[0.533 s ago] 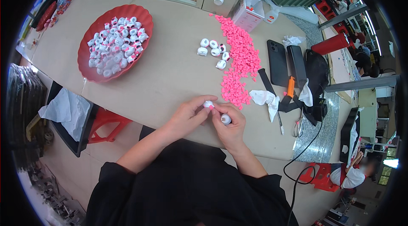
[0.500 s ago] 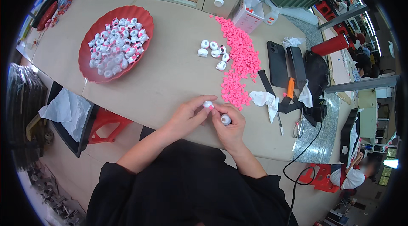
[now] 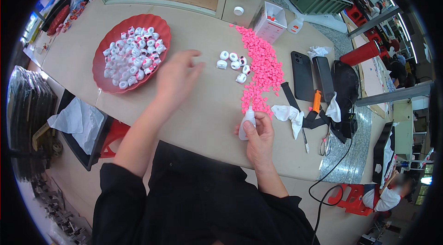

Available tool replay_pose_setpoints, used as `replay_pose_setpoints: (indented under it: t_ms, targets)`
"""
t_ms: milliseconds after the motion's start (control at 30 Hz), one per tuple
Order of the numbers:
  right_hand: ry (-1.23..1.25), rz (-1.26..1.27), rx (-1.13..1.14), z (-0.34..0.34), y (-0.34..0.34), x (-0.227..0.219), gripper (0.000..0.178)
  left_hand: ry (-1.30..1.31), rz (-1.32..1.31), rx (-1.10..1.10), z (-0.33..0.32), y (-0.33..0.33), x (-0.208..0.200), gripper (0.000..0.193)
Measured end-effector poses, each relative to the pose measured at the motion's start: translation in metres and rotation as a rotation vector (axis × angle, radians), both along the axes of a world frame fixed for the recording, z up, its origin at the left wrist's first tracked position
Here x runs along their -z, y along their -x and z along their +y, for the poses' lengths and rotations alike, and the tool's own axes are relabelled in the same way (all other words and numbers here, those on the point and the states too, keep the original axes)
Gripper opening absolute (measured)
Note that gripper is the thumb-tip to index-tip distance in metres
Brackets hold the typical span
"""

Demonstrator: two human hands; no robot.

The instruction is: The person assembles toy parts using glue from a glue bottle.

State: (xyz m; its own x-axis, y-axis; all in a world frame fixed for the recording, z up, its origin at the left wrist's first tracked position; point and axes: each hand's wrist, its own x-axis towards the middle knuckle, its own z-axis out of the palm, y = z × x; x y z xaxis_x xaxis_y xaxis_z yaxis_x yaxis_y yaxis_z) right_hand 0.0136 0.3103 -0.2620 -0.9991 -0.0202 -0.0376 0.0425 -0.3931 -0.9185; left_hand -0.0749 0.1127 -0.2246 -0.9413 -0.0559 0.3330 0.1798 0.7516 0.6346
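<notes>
Right of the scalloped red bowl [image 3: 98, 63] of small white-and-pink pieces [image 3: 137, 51], the blurred left hand [image 3: 179, 73] has swung away, fingers parted; the right hand [image 3: 261, 135] grips a translucent white squeeze bottle [image 3: 249, 117], whose nozzle I now see, near small bright-pink chips [image 3: 266, 67].

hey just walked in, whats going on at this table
A person is working with small white and pink pieces. Their right hand holds a small white squeeze bottle, narrow tip up, near the close end of a long heap of pink pieces. Their left hand, blurred, is over the table between a red bowl full of white-and-pink pieces and a small group of white pieces; nothing shows between its fingers.
</notes>
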Motion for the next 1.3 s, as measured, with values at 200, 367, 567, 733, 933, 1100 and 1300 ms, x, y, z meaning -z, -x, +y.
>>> replay_pose_setpoints:
  t_ms: [200, 367, 567, 733, 933, 1100, 1300]
  targets:
    - [0.118, -0.113, -0.01, 0.008, 0.001, -0.011, 0.025, 0.022, 0.04, 0.235, 0.037, 0.038, 0.041, 0.025]
    - [0.085, -0.108, 0.13, 0.015, 0.004, -0.013, 0.026, -0.068, -0.201, 0.222, 0.018, 0.02, 0.032, 0.02]
    - [0.477, -0.023, 0.162, 0.042, 0.011, -0.024, 0.025, -1.686, -0.924, 0.329, 0.008, -0.034, 0.023, 0.025]
    - [0.265, 0.014, 0.15, 0.033, 0.011, -0.023, 0.022, -1.524, -0.906, 0.407, 0.03, -0.064, 0.021, 0.03]
    - [0.281, 0.013, 0.056, 0.019, 0.007, -0.009, 0.017, -0.865, -0.96, 0.393, 0.031, -0.069, 0.025, 0.033]
    - [0.255, 0.038, 0.068, 0.013, 0.009, -0.006, 0.017, -0.887, -0.704, 0.495, 0.03, -0.075, 0.039, 0.032]
    - [0.073, 0.102, 0.104, 0.009, 0.001, -0.006, 0.02, -1.03, -0.633, 0.424, 0.032, -0.084, 0.047, 0.032]
